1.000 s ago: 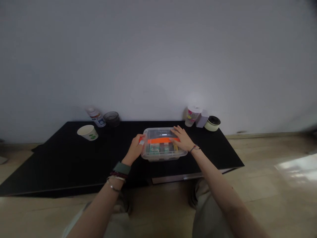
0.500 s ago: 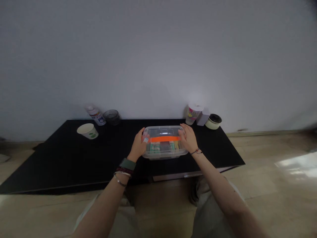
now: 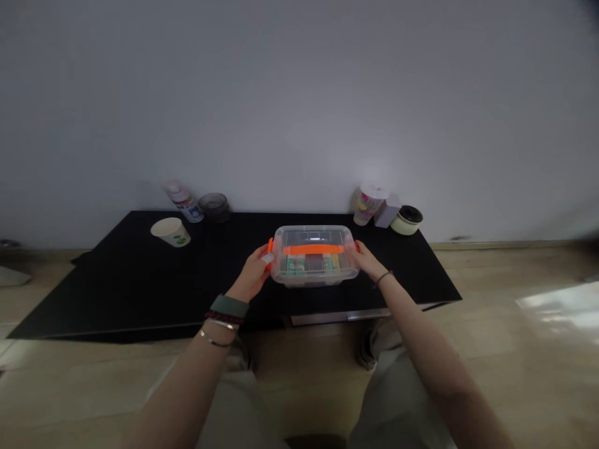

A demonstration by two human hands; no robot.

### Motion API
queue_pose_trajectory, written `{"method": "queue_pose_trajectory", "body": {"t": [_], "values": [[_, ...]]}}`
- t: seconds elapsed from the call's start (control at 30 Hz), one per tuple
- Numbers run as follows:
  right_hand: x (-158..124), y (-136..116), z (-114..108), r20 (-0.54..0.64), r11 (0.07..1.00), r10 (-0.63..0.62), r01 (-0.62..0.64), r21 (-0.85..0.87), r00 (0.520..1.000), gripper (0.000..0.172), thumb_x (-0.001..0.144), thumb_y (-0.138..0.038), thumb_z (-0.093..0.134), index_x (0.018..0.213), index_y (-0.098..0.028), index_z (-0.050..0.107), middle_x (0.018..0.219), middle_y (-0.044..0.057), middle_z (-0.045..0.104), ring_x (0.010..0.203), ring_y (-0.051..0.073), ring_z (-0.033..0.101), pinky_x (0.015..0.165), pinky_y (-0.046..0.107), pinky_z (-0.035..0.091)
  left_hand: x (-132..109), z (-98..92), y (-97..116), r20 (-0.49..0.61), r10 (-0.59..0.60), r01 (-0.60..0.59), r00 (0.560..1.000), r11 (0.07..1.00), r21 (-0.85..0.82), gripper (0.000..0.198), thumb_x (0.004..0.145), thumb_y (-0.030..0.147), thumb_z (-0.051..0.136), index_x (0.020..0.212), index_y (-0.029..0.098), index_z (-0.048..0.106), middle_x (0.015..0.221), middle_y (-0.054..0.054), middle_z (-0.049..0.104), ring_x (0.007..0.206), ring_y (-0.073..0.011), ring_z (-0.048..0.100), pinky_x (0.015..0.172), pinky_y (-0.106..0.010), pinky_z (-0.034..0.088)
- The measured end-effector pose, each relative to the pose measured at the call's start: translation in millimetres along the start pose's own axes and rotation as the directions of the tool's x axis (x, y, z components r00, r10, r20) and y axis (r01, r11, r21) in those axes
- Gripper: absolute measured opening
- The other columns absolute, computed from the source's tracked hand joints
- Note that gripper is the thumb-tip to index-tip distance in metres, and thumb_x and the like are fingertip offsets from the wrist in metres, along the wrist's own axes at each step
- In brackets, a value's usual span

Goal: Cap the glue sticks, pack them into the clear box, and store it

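Observation:
A clear plastic box (image 3: 314,254) with an orange handle on its lid and orange side latches stands near the front edge of a low black table (image 3: 140,280). Small colourful items show through its wall. My left hand (image 3: 255,274) is closed on the box's left end at the orange latch. My right hand (image 3: 367,260) is pressed against the right end, fingers curled at the latch there.
At the back left stand a white paper cup (image 3: 171,231), a spray bottle (image 3: 182,201) and a dark round container (image 3: 214,207). At the back right are a lidded cup (image 3: 368,203), a small white box (image 3: 387,210) and a round cream container (image 3: 406,219). Behind is a plain wall.
My right hand slid off the top of the lid to the box's right end. My left hand stayed at the left latch. The view shifted slightly.

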State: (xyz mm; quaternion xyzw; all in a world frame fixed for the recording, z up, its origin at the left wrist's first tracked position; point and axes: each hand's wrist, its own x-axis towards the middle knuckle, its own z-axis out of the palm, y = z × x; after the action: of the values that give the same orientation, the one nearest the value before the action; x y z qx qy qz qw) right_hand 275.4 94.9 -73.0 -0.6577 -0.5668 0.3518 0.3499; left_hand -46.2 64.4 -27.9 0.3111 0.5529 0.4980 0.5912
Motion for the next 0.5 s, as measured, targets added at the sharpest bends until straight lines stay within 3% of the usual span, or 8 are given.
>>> {"method": "queue_pose_trajectory", "body": {"t": [0.13, 0.3, 0.4, 0.5], "values": [[2.5, 6.7, 1.8, -0.062, 0.999, -0.042, 0.042, -0.002, 0.997, 0.08, 0.081, -0.062, 0.062, 0.145, -0.015, 0.046, 0.138, 0.019, 0.058, 0.124, 0.03, 0.06, 0.106, 0.049, 0.046, -6.6, 6.8, -4.8, 0.065, 0.124, -0.124, 0.99, 0.992, -0.002, 0.06, 0.076, 0.015, 0.068, 0.134, 0.018, 0.054, 0.13, -0.011, 0.063, 0.111, -0.024, 0.064, 0.093, -0.036, 0.055], [2.4, -4.8, -0.6, -0.158, 0.989, -0.146, 0.139, -0.059, 0.977, 0.075, 0.08, -0.05, 0.068, 0.144, -0.016, 0.048, 0.139, 0.017, 0.058, 0.126, 0.03, 0.058, 0.11, 0.049, 0.043, -9.5, 17.4, -11.4, 0.119, 0.083, -0.078, 0.99, 0.996, -0.044, 0.084, 0.079, 0.018, 0.069, 0.152, 0.024, 0.028, 0.15, -0.016, 0.044, 0.127, -0.0271, 0.056, 0.103, -0.044, 0.051], [2.3, -9.6, 0.5, -0.136, 0.995, -0.095, 0.091, -0.037, 0.986, 0.075, 0.083, -0.046, 0.064, 0.147, -0.013, 0.044, 0.141, 0.018, 0.056, 0.129, 0.029, 0.056, 0.111, 0.047, 0.043, -9.0, 21.3, -12.8, 0.148, 0.101, -0.098, 0.984, 0.995, -0.032, 0.084, 0.083, 0.019, 0.064, 0.155, 0.023, 0.021, 0.155, -0.017, 0.038, 0.134, -0.0275, 0.05, 0.108, -0.046, 0.047], [2.5, -8.7, 5.2, -0.106, 0.999, -0.046, 0.048, 0.019, 0.993, 0.076, 0.087, -0.046, 0.059, 0.151, -0.012, 0.038, 0.147, 0.018, 0.051, 0.132, 0.027, 0.054, 0.11, 0.045, 0.043, -6.3, 22.0, -13.6, 0.157, 0.155, -0.16, 0.975, 0.987, 0.016, 0.079, 0.083, 0.02, 0.062, 0.154, 0.02, 0.026, 0.155, -0.017, 0.038, 0.139, -0.0281, 0.045, 0.113, -0.046, 0.042]]}}
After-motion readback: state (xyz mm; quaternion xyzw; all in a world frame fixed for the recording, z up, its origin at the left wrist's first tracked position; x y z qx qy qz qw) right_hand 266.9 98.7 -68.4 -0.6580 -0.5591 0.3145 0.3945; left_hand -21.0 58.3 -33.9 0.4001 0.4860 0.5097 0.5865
